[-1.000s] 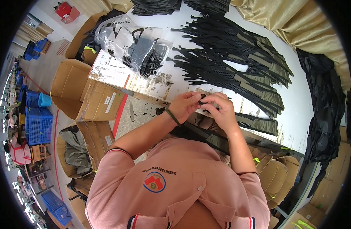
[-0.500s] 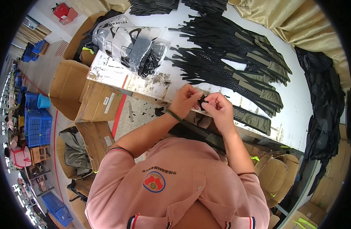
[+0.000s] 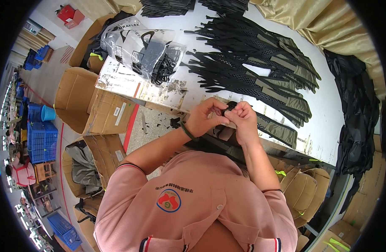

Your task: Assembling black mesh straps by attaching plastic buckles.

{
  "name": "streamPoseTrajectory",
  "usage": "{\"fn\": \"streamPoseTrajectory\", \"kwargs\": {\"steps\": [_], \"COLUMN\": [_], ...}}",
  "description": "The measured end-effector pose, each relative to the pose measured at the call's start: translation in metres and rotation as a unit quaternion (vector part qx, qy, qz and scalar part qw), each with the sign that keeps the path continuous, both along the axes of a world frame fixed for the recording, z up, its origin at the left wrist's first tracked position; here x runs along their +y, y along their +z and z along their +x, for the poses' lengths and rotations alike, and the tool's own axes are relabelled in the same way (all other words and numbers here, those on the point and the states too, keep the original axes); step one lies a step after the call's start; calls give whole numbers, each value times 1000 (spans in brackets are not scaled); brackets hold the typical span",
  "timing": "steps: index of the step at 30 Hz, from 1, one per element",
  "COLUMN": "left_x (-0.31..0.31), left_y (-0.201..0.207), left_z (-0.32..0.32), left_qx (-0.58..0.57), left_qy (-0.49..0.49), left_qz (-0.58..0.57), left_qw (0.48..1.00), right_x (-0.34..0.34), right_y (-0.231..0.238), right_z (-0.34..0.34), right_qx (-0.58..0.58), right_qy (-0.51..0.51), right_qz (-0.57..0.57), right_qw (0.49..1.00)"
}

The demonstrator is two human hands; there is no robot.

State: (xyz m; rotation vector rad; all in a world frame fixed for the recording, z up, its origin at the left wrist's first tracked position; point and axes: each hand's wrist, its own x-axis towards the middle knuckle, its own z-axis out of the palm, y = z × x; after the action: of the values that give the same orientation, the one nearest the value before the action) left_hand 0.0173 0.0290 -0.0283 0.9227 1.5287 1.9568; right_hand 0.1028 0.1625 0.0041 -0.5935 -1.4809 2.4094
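Note:
Near the table's front edge, my left hand (image 3: 204,118) and my right hand (image 3: 245,122) meet at a small black buckle-like piece (image 3: 230,105). Both hands pinch it between thumb and fingers, which hide part of it. Beside my right hand, a black strap with an olive-green panel (image 3: 279,129) lies along the table edge. Past my hands lie overlapping rows of the same black mesh and olive straps (image 3: 260,84), their narrow black ends pointing left. Beyond my left hand rests a clear plastic bag (image 3: 148,52) with black plastic parts inside.
The white table (image 3: 161,95) has a worn front edge. Open cardboard boxes (image 3: 77,98) stand on the floor to the left, and another box (image 3: 300,191) sits right of my body. Black fabric (image 3: 357,113) hangs at the table's right end. Blue crates (image 3: 42,140) stand far left.
The black piece has come up and slightly right, showing more above my fingertips. My left hand has shifted right and lower, its fingers now curled round the piece's left side.

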Motion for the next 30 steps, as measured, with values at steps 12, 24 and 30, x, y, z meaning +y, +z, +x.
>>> {"fn": "streamPoseTrajectory", "kwargs": {"steps": [12, 24, 30], "left_x": [-6, -118, -105], "left_y": [18, -35, -21], "left_z": [-5, -26, -39], "left_qx": [184, -426, 274], "left_qy": [-48, -149, 82], "left_qz": [-57, -129, -388], "left_qw": [980, 883, 876], "right_x": [20, 91, 97], "right_y": [10, 5, -22], "right_z": [8, -15, -43], "right_qx": [-84, -41, -48], "right_qy": [127, 5, 22], "right_qz": [298, 685, 797], "right_qw": [942, 727, 602]}}
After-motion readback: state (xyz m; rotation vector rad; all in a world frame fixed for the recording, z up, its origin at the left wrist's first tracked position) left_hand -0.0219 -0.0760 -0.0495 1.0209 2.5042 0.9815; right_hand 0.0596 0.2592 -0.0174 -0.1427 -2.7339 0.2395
